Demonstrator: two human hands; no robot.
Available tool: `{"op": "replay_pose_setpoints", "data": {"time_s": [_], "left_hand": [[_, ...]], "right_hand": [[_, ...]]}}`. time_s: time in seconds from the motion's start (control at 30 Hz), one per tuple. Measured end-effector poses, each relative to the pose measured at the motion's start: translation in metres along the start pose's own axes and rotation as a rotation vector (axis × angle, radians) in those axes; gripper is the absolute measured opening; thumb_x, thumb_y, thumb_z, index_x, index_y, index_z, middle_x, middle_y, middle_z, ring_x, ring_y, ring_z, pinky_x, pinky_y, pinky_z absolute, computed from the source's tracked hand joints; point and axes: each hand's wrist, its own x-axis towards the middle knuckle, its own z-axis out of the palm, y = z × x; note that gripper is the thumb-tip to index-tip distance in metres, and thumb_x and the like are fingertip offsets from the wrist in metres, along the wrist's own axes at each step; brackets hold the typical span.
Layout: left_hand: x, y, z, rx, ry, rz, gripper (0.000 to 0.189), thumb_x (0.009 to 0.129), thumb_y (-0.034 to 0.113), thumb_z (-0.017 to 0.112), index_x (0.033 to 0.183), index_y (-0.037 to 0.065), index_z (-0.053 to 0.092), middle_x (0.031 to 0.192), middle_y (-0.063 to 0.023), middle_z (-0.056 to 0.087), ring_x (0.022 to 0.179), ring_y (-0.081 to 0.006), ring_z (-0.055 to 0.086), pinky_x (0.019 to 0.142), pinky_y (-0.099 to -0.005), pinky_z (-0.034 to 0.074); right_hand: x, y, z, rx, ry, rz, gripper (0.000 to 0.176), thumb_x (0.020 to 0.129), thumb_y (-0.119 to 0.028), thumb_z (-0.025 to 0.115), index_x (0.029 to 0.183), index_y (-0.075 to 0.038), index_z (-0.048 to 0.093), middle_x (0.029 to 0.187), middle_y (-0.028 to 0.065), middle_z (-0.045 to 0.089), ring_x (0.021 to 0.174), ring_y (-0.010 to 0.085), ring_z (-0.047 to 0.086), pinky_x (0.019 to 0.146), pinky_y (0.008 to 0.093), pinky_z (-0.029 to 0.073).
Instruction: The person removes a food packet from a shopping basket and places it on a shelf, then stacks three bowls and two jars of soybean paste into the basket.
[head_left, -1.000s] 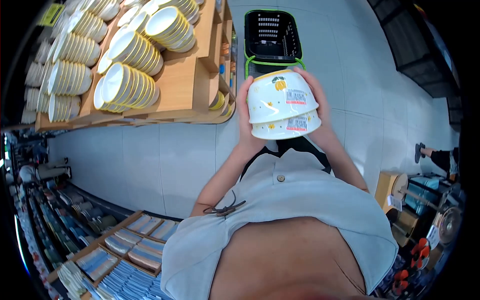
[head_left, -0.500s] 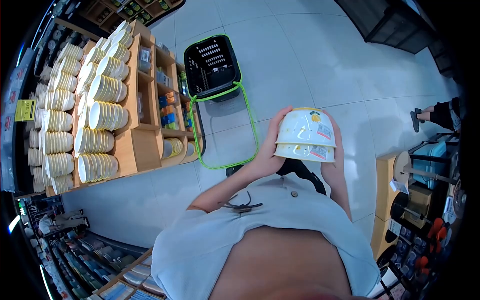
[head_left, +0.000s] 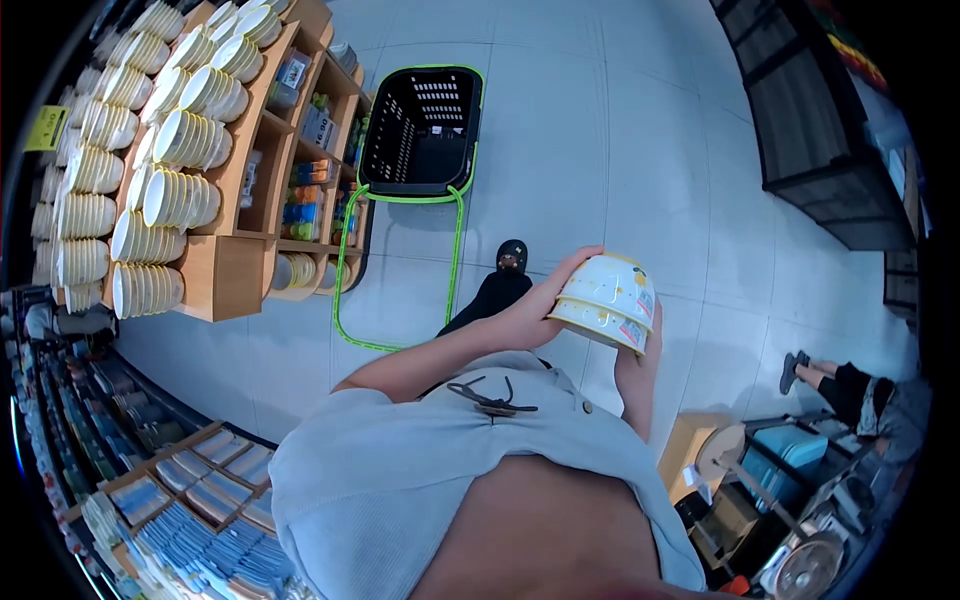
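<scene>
Two stacked white bowls (head_left: 605, 298) with a yellow pattern, yellow rims and price stickers are held in front of my chest. Their rims point toward my body and the stack tilts down to the right. My left hand (head_left: 540, 312) wraps the left side of the stack, with its fingers partly behind it. On the other side, my right hand (head_left: 638, 368) grips the bowls near the stickers; most of its fingers are hidden. A black shopping basket (head_left: 422, 185) stands on the floor ahead to the left. Its green handle (head_left: 342, 262) is folded out toward me.
At left, a wooden shelf unit (head_left: 232, 275) carries rows of stacked bowls (head_left: 190, 138). Folded cloths (head_left: 215, 540) lie in a lower-left display. Fans (head_left: 805, 565) stand at lower right, near another person (head_left: 850, 395). A dark rack (head_left: 820, 170) borders the tiled floor (head_left: 560, 130).
My view has turned and moved forward. The bowls, still in both hands, have tilted to the right. One of my feet has come into view ahead. The basket remains on the floor.
</scene>
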Motion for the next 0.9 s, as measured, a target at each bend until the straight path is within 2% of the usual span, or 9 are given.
{"op": "replay_pose_setpoints", "data": {"time_s": [0.13,0.3,0.4,0.53,0.63,0.73,0.77,0.87,0.9], "left_hand": [[0.063,-0.018,-0.058,-0.028,0.131,0.017,0.069,0.084,-0.006,0.049,0.143,0.009,0.015,0.137,-0.0142,0.032,0.128,-0.0232,0.033,0.106,-0.0340,0.027],[0.142,-0.004,-0.130,-0.018,0.139,0.036,0.068,0.083,-0.007,0.045,0.142,0.009,0.016,0.135,-0.0138,0.034,0.128,-0.0228,0.033,0.105,-0.0328,0.026],[0.177,0.010,-0.166,0.020,0.185,0.029,0.068,0.083,-0.007,0.044,0.142,0.009,0.016,0.134,-0.0135,0.035,0.128,-0.0226,0.033,0.105,-0.0327,0.026],[0.212,-0.005,-0.208,0.037,0.334,-0.085,0.068,0.080,-0.006,0.043,0.142,0.008,0.018,0.134,-0.0138,0.036,0.127,-0.0221,0.034,0.106,-0.0329,0.025],[0.235,-0.028,-0.239,-0.029,0.490,-0.032,0.072,0.077,-0.005,0.046,0.142,0.008,0.019,0.134,-0.0134,0.036,0.127,-0.0219,0.034,0.106,-0.0329,0.025],[0.266,-0.044,-0.266,-0.153,0.648,-0.149,0.074,0.074,-0.004,0.047,0.142,0.008,0.020,0.135,-0.0127,0.036,0.128,-0.0213,0.033,0.107,-0.0327,0.024],[0.276,-0.059,-0.276,-0.099,0.693,-0.186,0.075,0.075,-0.003,0.049,0.142,0.010,0.019,0.133,-0.0124,0.038,0.124,-0.0215,0.038,0.102,-0.0325,0.033],[0.308,-0.030,-0.291,-0.367,0.846,-0.433,0.072,0.075,-0.005,0.045,0.142,0.008,0.018,0.131,-0.0150,0.038,0.120,-0.0249,0.042,0.093,-0.0335,0.044],[0.317,-0.033,-0.299,-0.443,0.919,-0.442,0.072,0.077,-0.004,0.046,0.142,0.010,0.018,0.130,-0.0143,0.039,0.118,-0.0246,0.044,0.088,-0.0340,0.047]], "right_hand": [[0.099,0.002,0.009,-0.075,-0.122,0.071,0.053,0.086,0.004,0.045,0.137,-0.004,0.033,0.128,0.0152,0.048,0.118,0.0231,0.047,0.100,0.0339,0.035],[0.210,-0.017,0.021,-0.057,-0.127,0.021,0.044,0.093,-0.011,0.047,0.134,-0.002,0.035,0.121,0.0136,0.052,0.112,0.0198,0.049,0.096,0.0314,0.036],[0.267,-0.023,0.030,-0.024,-0.173,0.077,0.042,0.093,-0.014,0.048,0.133,-0.002,0.037,0.120,0.0128,0.053,0.112,0.0194,0.048,0.096,0.0303,0.035],[0.348,-0.010,0.046,0.017,-0.338,0.096,0.044,0.092,-0.016,0.051,0.131,-0.001,0.039,0.120,0.0123,0.053,0.111,0.0193,0.049,0.095,0.0306,0.037],[0.411,0.009,0.065,0.050,-0.472,0.132,0.044,0.089,-0.012,0.051,0.130,0.000,0.039,0.119,0.0132,0.053,0.110,0.0195,0.049,0.094,0.0306,0.038],[0.483,0.032,0.075,-0.025,-0.663,0.167,0.044,0.086,-0.009,0.050,0.128,0.001,0.040,0.118,0.0143,0.053,0.109,0.0201,0.050,0.094,0.0303,0.038],[0.506,0.034,0.080,-0.033,-0.717,0.211,0.044,0.084,-0.008,0.050,0.126,0.001,0.041,0.117,0.0144,0.053,0.109,0.0205,0.051,0.094,0.0306,0.038],[0.570,0.042,0.092,-0.086,-0.878,0.295,0.045,0.084,-0.007,0.050,0.127,0.001,0.040,0.115,0.0143,0.054,0.108,0.0209,0.051,0.094,0.0308,0.039],[0.592,0.047,0.101,-0.113,-0.959,0.281,0.046,0.083,-0.008,0.050,0.127,0.001,0.040,0.115,0.0147,0.054,0.108,0.0216,0.051,0.094,0.0310,0.039]]}}
